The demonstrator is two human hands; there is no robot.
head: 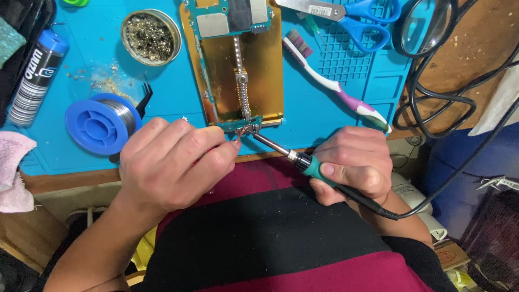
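Note:
My right hand (354,162) grips a green-handled soldering iron (303,161), its tip touching a small green circuit board (241,125) clamped at the near end of a gold board holder (259,65). My left hand (170,162) is pinched shut on something thin, perhaps a strand of wire (238,135), held at the same spot on the board. A larger circuit board (230,16) sits at the holder's far end. All of it lies on a blue work mat (173,92).
A blue solder spool (102,123) and a black-and-white tube (37,75) lie left. A tin of brass wool (151,37) sits behind. Toothbrush (335,84), blue scissors (357,19), a magnifier (430,24) and black cables (432,103) are right.

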